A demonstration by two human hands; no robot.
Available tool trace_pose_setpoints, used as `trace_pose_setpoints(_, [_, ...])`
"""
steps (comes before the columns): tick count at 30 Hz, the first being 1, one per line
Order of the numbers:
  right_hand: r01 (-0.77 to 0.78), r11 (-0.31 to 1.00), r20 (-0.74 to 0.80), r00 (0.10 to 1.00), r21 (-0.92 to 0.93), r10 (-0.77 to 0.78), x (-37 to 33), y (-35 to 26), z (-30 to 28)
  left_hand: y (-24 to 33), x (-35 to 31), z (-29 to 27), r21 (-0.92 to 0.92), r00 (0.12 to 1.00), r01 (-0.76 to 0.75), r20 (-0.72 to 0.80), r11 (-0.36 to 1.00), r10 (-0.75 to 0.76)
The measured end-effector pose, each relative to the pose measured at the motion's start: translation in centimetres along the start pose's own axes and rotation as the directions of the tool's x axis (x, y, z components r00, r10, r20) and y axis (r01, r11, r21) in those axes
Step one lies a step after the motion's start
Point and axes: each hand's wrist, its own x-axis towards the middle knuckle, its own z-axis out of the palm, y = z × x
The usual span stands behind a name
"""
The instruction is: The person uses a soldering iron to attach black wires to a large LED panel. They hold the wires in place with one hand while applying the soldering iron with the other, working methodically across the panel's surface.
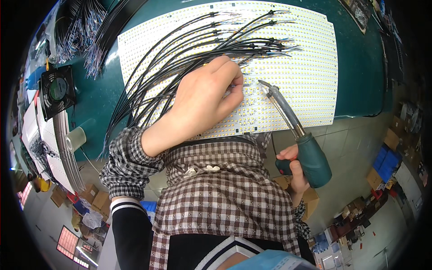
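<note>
My left hand [204, 96] is closed in a pinch over the middle of a white LED board [310, 85], its fingertips low against the surface. What it pinches is hidden by the fingers; black cables [166, 58] run beneath and beside it. These cables lie in a fan across the board, their stripped, thin wire ends toward the right. My right hand [294, 168] grips a soldering gun [313, 159] by its dark green handle, a finger by the red trigger. The gun's metal tip points up and left, just right of my left fingertips and close over the board.
A green table [360, 90] carries the board. Bundles of black cables with coloured wire ends [96, 49] lie at the far left. Left of the board are a black fan [57, 91], a white roll [75, 138] and stacked white boards [63, 148]. Cardboard boxes stand on the floor.
</note>
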Motion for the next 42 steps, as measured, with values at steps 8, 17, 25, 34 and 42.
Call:
trace_pose_setpoints(8, [0.07,0.997,-0.043,0.997,0.029,-0.069,0.3,0.1,-0.5,1.1,0.0,-1.0,0.165,0.991,-0.088,-0.086,0.982,0.103])
trace_pose_setpoints(17, [0.158,0.986,-0.117,0.982,0.056,-0.15,0.2,0.3,-2.2,-1.2,3.3,-1.8,0.379,0.956,-0.209,-0.115,0.901,0.271])
trace_pose_setpoints(25, [0.153,0.974,-0.225,0.968,0.167,-0.113,0.9,1.1,-2.1,0.4,1.2,-3.4,0.34,0.954,-0.207,-0.138,0.917,0.266])
trace_pose_setpoints(34, [0.174,0.967,-0.235,0.963,0.184,-0.129,0.7,1.6,-2.4,2.5,-1.2,-1.1,0.316,0.987,-0.157,0.018,0.936,0.16])
trace_pose_setpoints(42, [0.212,0.962,-0.202,0.963,0.17,-0.177,0.4,2.0,-2.4,1.6,0.2,0.5,0.269,0.985,-0.172,0.061,0.948,0.161])
